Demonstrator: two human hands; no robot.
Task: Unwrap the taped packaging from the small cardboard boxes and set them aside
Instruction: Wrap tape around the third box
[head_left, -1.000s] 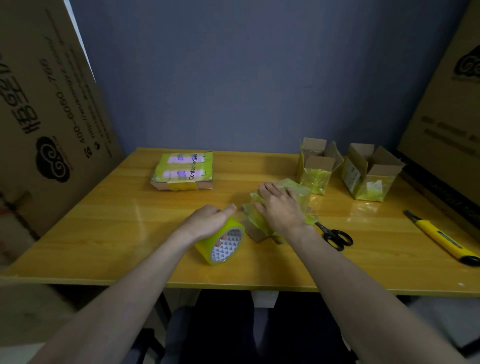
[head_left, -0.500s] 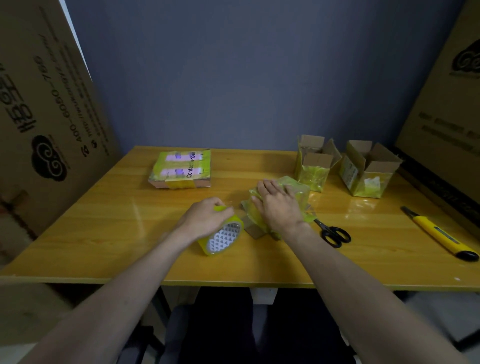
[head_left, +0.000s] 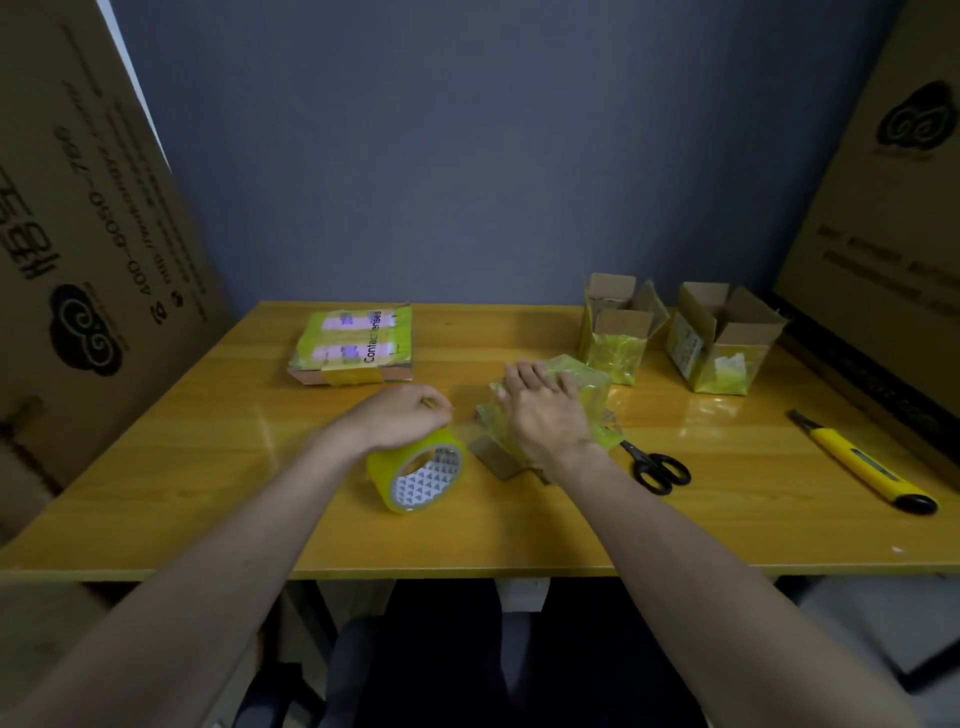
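Left hand (head_left: 402, 418) sits on top of the yellow tape roll (head_left: 418, 475) at centre frame, fingers curled over the roll's upper edge, thumb and forefinger pinched together at what may be the tape end; can't tell for sure. Roll stands on its edge on the wooden table (head_left: 208, 467), patterned core facing the camera. Right hand (head_left: 543, 410) lies flat, fingers straight and together, pressing down on the taped box (head_left: 582, 387) just right of centre; nothing gripped. That box is wrapped in crumpled yellow-green tape, a cardboard flap sticking out at its near side. Black scissors (head_left: 657, 467) lie just right of it, blade end tucked toward the wrapping. Yellow utility knife (head_left: 865, 465) is at right edge of the table, well apart. Two small open boxes (head_left: 618, 327) (head_left: 719, 338) stand at upper right of the table, flaps up, yellow tape on their lower walls. Flat taped package (head_left: 356, 345) with printed lettering lies at upper left of the table. Big cardboard cartons (head_left: 88, 249) lean in at both frame edges.
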